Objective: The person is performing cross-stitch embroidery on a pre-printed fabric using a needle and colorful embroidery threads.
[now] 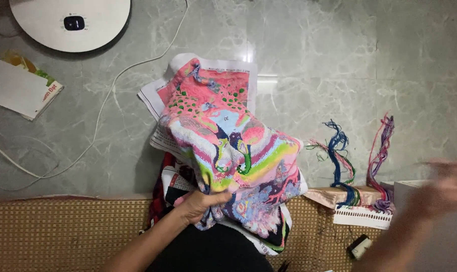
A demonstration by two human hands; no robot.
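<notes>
The left hand [201,204] is closed in a grip on the lower edge of a cross-stitch canvas [228,151], a bunched cloth stitched in pink, green, white, blue and purple, which it holds up over the person's lap. The right hand [447,184] is out at the right edge of the view, blurred, so I cannot tell whether it is open or closed; it touches nothing that can be made out.

Under the canvas lie printed pattern sheets [155,95]. Right of it, a card thread organiser [359,204] rests with skeins of embroidery floss [339,151] in blue, red, green and purple trailing from it. The floor [314,60] is grey marbled tile, with a woven rattan mat [67,229] along the near edge. At the top left stands a round white device [72,22]; a white cable [105,100] crosses the tiles, and a small booklet [19,85] lies near it.
</notes>
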